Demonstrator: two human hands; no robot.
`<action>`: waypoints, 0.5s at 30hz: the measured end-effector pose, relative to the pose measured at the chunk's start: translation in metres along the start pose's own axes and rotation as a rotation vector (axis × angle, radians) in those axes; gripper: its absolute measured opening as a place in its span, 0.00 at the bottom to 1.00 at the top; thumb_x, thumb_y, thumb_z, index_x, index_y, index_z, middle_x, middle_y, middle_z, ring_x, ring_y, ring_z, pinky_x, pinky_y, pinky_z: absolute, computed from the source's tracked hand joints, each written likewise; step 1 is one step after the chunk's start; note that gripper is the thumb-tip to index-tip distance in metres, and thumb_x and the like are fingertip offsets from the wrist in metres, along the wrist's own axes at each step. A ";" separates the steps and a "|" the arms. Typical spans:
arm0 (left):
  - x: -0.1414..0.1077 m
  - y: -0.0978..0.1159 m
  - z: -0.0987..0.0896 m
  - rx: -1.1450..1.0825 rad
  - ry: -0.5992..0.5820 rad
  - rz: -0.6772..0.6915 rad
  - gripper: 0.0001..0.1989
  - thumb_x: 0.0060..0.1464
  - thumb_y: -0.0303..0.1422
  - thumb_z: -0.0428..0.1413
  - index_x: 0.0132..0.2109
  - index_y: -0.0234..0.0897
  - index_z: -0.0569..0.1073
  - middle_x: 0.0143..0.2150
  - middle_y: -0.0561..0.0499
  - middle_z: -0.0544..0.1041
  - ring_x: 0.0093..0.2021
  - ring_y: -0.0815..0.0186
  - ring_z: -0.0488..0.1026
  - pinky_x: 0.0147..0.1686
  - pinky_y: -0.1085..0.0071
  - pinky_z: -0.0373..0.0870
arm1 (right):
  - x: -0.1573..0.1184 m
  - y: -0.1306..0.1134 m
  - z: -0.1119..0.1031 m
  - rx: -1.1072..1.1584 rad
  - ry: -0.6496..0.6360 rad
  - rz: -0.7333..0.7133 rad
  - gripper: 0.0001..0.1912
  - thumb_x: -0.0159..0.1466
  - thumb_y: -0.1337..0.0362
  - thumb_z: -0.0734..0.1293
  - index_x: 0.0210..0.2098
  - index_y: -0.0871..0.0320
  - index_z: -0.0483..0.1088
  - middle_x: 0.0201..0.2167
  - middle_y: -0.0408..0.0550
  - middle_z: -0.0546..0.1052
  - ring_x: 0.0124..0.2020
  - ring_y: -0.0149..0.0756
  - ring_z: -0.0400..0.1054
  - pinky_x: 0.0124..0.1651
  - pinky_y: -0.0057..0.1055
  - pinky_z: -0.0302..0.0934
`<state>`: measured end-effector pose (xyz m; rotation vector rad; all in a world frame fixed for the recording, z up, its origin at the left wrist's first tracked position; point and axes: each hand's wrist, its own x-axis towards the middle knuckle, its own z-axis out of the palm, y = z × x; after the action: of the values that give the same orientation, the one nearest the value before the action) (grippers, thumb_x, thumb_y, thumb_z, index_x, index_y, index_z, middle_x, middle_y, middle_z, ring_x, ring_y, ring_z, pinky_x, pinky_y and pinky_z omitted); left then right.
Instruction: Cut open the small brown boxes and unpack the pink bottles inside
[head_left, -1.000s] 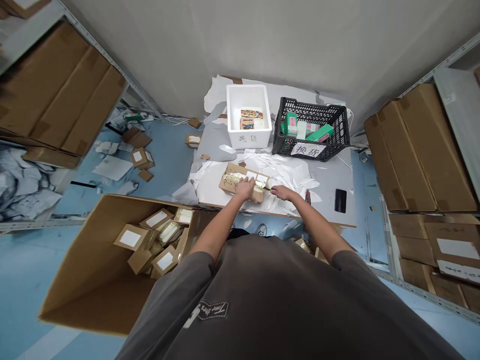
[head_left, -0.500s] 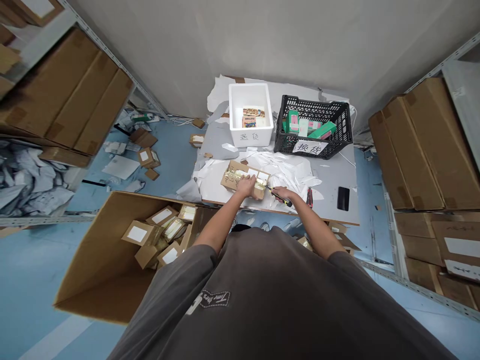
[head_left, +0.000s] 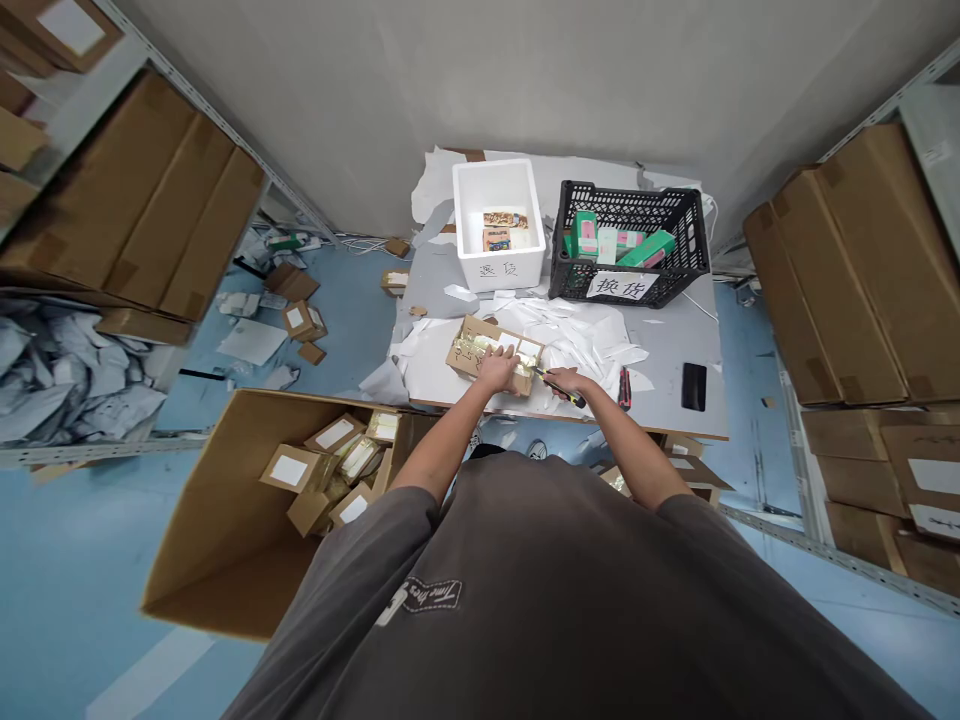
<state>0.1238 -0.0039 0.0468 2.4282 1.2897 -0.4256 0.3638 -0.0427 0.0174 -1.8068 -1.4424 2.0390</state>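
Note:
A small brown cardboard box (head_left: 470, 352) with shiny tape and white labels lies at the table's front edge. My left hand (head_left: 498, 371) rests on its top with fingers spread, pressing on it. My right hand (head_left: 564, 382) is closed around a yellow and black box cutter (head_left: 570, 396), whose tip meets the box's right end. Torn white paper strips (head_left: 592, 335) lie behind and beside the box. A red and black tool (head_left: 625, 389) lies to the right of my right hand.
Behind the box stand a white foam bin (head_left: 500, 271) and a black crate (head_left: 679, 262) with green packages. A phone (head_left: 694, 387) lies at the right. A large open carton (head_left: 202, 500) of small boxes stands lower left.
The whole view has shifted slightly. The box, both hands and the cutter keep nearly the same places relative to one another.

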 end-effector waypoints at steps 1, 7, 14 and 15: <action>0.001 0.000 0.001 0.000 -0.007 -0.006 0.50 0.40 0.50 0.78 0.69 0.44 0.73 0.82 0.37 0.59 0.79 0.40 0.59 0.80 0.44 0.47 | -0.001 0.000 0.001 0.010 0.006 0.006 0.16 0.82 0.55 0.61 0.37 0.53 0.61 0.17 0.35 0.65 0.14 0.29 0.58 0.19 0.24 0.57; 0.007 0.000 0.004 -0.018 -0.058 -0.043 0.52 0.38 0.51 0.79 0.69 0.45 0.73 0.84 0.37 0.55 0.79 0.38 0.59 0.78 0.43 0.51 | -0.003 -0.002 0.008 -0.009 0.004 -0.013 0.18 0.81 0.50 0.63 0.38 0.53 0.61 0.16 0.34 0.64 0.13 0.29 0.58 0.18 0.24 0.55; 0.008 0.000 0.002 -0.016 -0.097 -0.038 0.49 0.38 0.53 0.79 0.67 0.48 0.75 0.84 0.40 0.54 0.80 0.34 0.56 0.76 0.39 0.55 | 0.001 -0.004 0.015 -0.002 0.009 -0.036 0.21 0.79 0.45 0.65 0.37 0.52 0.60 0.16 0.35 0.65 0.13 0.29 0.59 0.18 0.25 0.56; 0.007 0.000 0.002 -0.023 -0.097 -0.039 0.49 0.39 0.52 0.79 0.68 0.48 0.75 0.84 0.39 0.54 0.80 0.34 0.55 0.76 0.39 0.54 | 0.001 -0.004 0.015 0.001 0.024 -0.034 0.21 0.80 0.45 0.64 0.37 0.52 0.60 0.16 0.34 0.65 0.13 0.29 0.59 0.18 0.25 0.56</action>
<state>0.1272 0.0008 0.0417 2.3369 1.2949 -0.5301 0.3492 -0.0490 0.0178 -1.7880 -1.4555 1.9951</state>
